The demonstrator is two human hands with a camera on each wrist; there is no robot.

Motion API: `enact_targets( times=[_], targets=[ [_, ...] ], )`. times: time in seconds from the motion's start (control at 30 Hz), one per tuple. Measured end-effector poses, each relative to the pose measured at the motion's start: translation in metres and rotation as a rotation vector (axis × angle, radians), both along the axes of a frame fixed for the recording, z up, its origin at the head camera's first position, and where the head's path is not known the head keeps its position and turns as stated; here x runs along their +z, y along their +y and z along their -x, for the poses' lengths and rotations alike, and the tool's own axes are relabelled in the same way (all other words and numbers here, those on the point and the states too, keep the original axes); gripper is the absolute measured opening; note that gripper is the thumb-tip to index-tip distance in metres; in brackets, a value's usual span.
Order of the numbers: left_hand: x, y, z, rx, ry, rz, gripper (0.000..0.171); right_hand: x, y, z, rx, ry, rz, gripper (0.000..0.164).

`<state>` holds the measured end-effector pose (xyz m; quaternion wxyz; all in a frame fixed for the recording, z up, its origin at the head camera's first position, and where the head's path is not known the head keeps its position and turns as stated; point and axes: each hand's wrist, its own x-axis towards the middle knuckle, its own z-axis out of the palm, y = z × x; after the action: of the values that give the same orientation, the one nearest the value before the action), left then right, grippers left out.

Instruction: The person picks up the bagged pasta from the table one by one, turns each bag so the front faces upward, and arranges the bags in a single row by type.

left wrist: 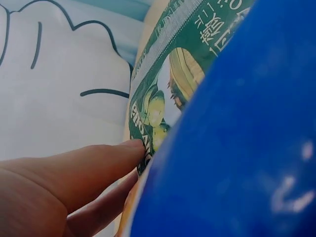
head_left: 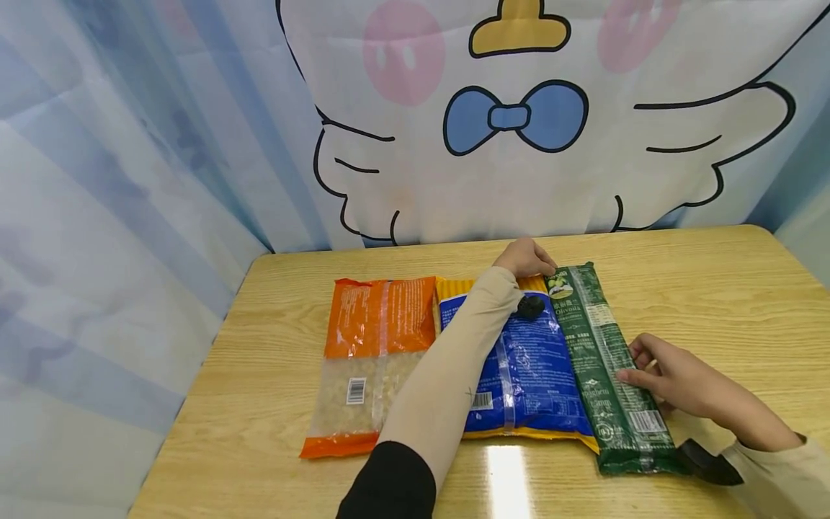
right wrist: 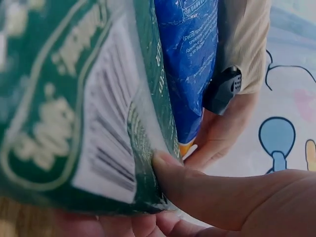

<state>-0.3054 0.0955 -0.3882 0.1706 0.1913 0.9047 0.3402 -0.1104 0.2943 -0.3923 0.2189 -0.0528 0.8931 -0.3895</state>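
A long green packet of spaghetti (head_left: 586, 360) lies slightly slanted at the right of a row of three packets. My left hand (head_left: 524, 257) reaches across and pinches its top left corner, the thumb (left wrist: 106, 165) on the printed face. At its lower right edge my right hand (head_left: 674, 375) grips the packet, thumb (right wrist: 197, 190) on top and fingers curled underneath. A blue and yellow packet (head_left: 538, 367) lies against its left side, partly covered by my left forearm. Farther left is an orange packet (head_left: 382, 317) with a clear lower half.
All three packets lie on a light wooden table (head_left: 240, 404). Behind its far edge hangs a curtain (head_left: 506, 187) with a cartoon print. A black wrist camera (head_left: 530, 308) on my left arm sits over the blue packet; another (head_left: 710, 463) is beside the green packet's bottom end.
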Motion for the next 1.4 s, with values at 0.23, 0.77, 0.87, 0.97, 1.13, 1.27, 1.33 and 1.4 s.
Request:
enact_targets(
  times=[0.23, 0.77, 0.87, 0.97, 1.13, 1.27, 1.33, 1.4],
  targets=[
    [0.001, 0.003, -0.002, 0.046, 0.017, -0.018, 0.014, -0.002, 0.002, 0.000, -0.035, -0.041, 0.041, 0.027],
    [0.002, 0.011, -0.011, 0.182, 0.063, -0.125, 0.012, 0.001, 0.016, 0.008, 0.010, -0.133, 0.212, 0.021],
    [0.002, 0.011, -0.011, 0.211, 0.048, -0.161, 0.012, 0.003, 0.016, 0.009, 0.002, -0.118, 0.214, 0.021],
    [0.005, 0.010, -0.010, 0.238, 0.023, -0.209, 0.012, 0.007, 0.015, 0.009, -0.008, -0.092, 0.189, 0.021],
    [0.011, 0.010, -0.010, 0.259, 0.005, -0.271, 0.009, 0.015, 0.013, 0.008, -0.018, -0.057, 0.153, 0.022],
    [0.017, 0.009, -0.013, 0.284, -0.038, -0.326, 0.008, 0.020, 0.012, 0.007, -0.026, -0.041, 0.130, 0.023],
    [0.019, 0.009, -0.015, 0.307, -0.057, -0.346, 0.009, 0.022, 0.011, 0.007, -0.025, -0.043, 0.131, 0.024],
    [0.020, 0.008, -0.017, 0.333, -0.077, -0.361, 0.010, 0.023, 0.012, 0.009, -0.024, -0.046, 0.135, 0.024]
  ],
)
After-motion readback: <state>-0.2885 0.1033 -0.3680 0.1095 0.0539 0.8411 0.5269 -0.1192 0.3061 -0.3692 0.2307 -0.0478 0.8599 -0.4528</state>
